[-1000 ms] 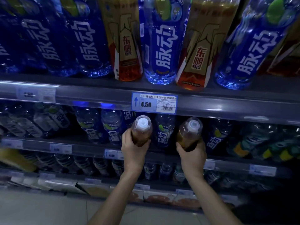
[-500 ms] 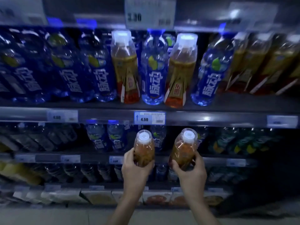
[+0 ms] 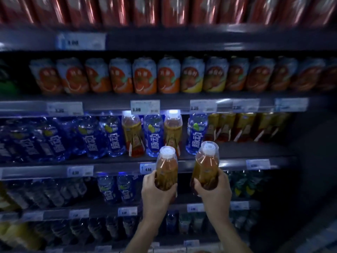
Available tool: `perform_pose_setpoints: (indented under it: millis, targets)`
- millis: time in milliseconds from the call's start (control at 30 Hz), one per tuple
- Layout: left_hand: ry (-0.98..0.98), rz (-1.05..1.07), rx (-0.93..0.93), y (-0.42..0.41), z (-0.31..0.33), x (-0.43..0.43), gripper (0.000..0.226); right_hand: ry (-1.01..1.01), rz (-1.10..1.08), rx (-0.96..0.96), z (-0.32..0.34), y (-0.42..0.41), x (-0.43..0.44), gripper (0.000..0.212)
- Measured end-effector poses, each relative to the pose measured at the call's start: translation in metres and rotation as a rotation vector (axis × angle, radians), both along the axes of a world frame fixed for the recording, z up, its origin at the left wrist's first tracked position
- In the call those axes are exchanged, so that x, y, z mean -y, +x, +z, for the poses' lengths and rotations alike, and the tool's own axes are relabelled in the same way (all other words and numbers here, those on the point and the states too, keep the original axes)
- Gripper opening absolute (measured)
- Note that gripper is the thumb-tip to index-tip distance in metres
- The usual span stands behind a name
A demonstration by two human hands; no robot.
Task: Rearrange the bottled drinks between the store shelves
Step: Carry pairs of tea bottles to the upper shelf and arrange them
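My left hand (image 3: 156, 194) grips an amber drink bottle (image 3: 166, 167) with a clear white cap, held upright in front of the shelf edge. To its right my right hand (image 3: 215, 192) grips a second amber bottle (image 3: 207, 163) of the same kind, tilted slightly. Both bottles are in the air below the middle shelf (image 3: 109, 159). On that shelf stand blue bottles (image 3: 153, 136) mixed with two amber ones (image 3: 132, 134) (image 3: 173, 130).
Orange-labelled cans (image 3: 144, 77) fill the shelf above, red cans (image 3: 145, 10) the top one. More amber bottles (image 3: 242, 126) stand at the right of the middle shelf. Lower shelves hold blue and clear bottles (image 3: 116, 189). Price tags (image 3: 145, 107) line the shelf edges.
My view has tilted upward, bringing the can shelves into sight. Both hands have risen with their bottles, from the lower shelf's level toward the edge of the middle shelf.
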State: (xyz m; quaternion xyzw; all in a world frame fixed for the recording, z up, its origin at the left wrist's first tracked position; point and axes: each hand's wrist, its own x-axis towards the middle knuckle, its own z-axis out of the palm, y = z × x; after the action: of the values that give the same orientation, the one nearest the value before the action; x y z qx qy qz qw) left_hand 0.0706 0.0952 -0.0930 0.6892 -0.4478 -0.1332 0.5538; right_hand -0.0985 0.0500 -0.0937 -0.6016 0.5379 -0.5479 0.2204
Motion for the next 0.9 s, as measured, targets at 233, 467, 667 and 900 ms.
perform_pose_setpoints:
  millis: [233, 467, 667, 900]
  targets:
    - [-0.043, -0.002, 0.083, -0.048, 0.047, 0.031, 0.070, -0.032, -0.003, 0.025, 0.038, -0.045, 0.030, 0.061]
    - [-0.095, 0.023, 0.125, -0.108, 0.072, 0.076, 0.065, -0.097, 0.012, -0.004, 0.059, -0.099, 0.076, 0.062]
    - [-0.113, 0.005, 0.106, -0.145, 0.075, 0.113, 0.060, -0.058, 0.021, -0.047, 0.057, -0.132, 0.111, 0.057]
    - [-0.118, 0.024, 0.138, -0.171, 0.079, 0.152, 0.058, -0.012, 0.052, -0.005, 0.063, -0.156, 0.150, 0.056]
